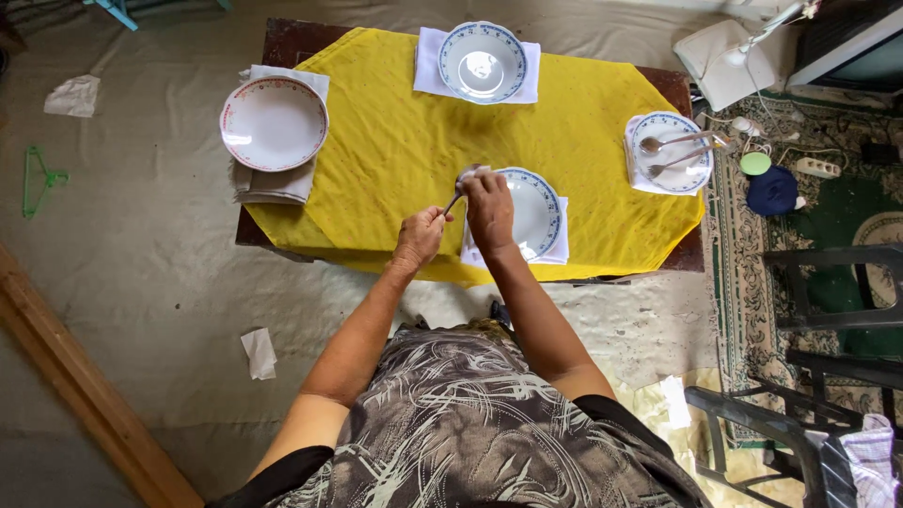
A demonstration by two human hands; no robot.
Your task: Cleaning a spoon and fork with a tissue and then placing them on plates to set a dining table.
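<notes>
Tablecloth (414, 150), yellow, covers a dark table (282, 42) on grey floor (141, 263).

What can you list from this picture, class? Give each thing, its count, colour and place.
Table: one, dark wood, centre.
Cloth: one, yellow, over the table.
Plates: four, white, three with blue rims and one with a red rim, each on a napkin.
Napkins: four, white or grey, under the plates.
Cutlery: two pieces, silver, on the right plate.
Spoon: one, silver, in both hands.
Chairs: two, dark, right.
Hanger: one, green, floor left.
Left hand: grip on the spoon handle.
Right hand: over the spoon bowl.
</notes>
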